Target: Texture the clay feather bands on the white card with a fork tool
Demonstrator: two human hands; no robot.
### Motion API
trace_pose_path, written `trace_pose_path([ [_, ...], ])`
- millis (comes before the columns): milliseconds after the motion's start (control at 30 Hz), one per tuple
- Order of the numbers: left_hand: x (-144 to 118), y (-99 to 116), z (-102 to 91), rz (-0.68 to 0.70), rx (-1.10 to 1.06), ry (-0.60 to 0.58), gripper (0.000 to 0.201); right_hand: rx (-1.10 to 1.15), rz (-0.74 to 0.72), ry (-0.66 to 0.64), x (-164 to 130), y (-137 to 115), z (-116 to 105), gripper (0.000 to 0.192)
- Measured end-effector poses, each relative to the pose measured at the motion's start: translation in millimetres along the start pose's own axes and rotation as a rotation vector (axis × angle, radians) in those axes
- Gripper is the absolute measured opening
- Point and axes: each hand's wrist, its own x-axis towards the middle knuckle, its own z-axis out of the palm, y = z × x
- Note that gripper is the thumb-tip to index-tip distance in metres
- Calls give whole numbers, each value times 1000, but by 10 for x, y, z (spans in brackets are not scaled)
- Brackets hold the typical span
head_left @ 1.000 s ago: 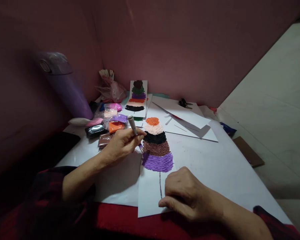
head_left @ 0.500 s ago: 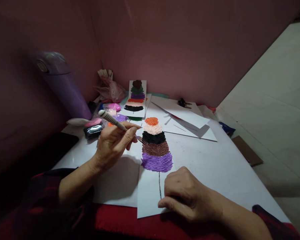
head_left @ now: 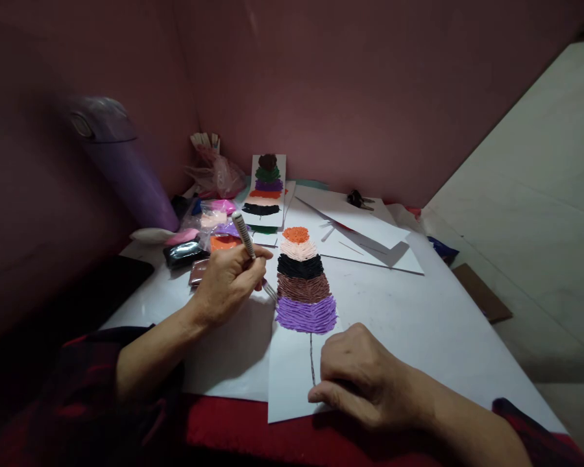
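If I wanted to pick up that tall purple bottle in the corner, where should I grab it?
Probably around the middle of the tall purple bottle, coming from its open right side. Its body is a smooth, leaning cylinder under a wider cap, and the wall is close behind it. The left hand holds a grey tool.

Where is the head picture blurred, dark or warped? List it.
Head view: purple bottle at left smeared, out of focus; lower left corner near black; clay feather and left hand lit and sharp, its shadow on the table; edges bent by wide lens.
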Motion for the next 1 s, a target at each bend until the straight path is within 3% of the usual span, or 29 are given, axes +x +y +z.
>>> trace_pose_path([
  [467,17,-58,43,51,60,7,15,-22,-13,1,34,-17,-8,42],
  [900,-5,-23,53,12,12,-62,18,-29,14,-17,-14,8,13,38],
  [1000,-13,-5,36,37,7,-33,17,-24,11,-28,-15,7,14,38],
])
